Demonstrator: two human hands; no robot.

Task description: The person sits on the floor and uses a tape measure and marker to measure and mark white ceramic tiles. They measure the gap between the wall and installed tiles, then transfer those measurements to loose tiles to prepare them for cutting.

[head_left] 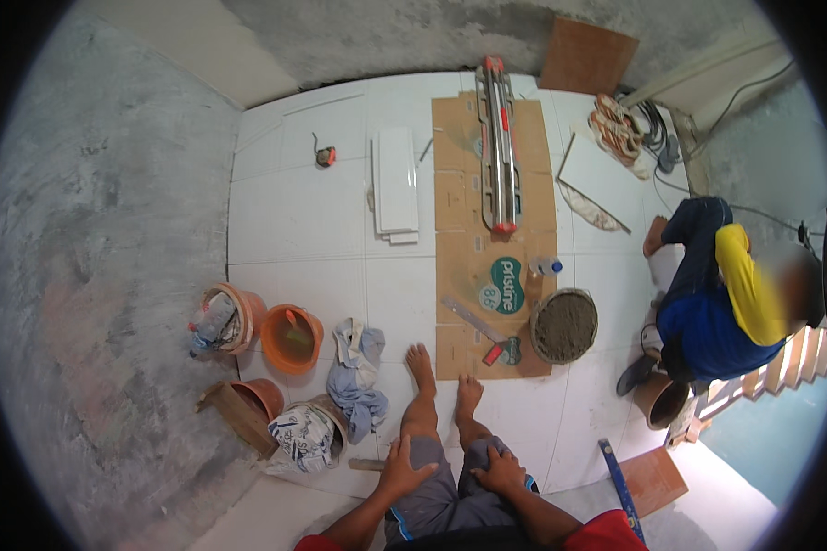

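My left hand [404, 469] rests on my left knee with its fingers stretched out and nothing in them. On the other knee lies my right hand [500, 469], its fingers apart and nothing in it. Past my bare feet a flattened cardboard sheet [455, 197] lies on the white tiled floor. A flat metal tool with a red handle [495, 354] is on its near end, beside a bucket of grey mortar [565, 326]. A plastic bottle with a blue cap [545, 266] lies just beyond the bucket. Farther off, a long manual tile cutter [499, 147] stretches along the cardboard.
Left of me are an orange bucket of murky liquid [291, 340], other buckets and a crumpled cloth [358, 376]. White tile strips [395, 184] and a tape measure [325, 156] lie farther off. A co-worker [721, 303] sits at right, above a blue spirit level [622, 487].
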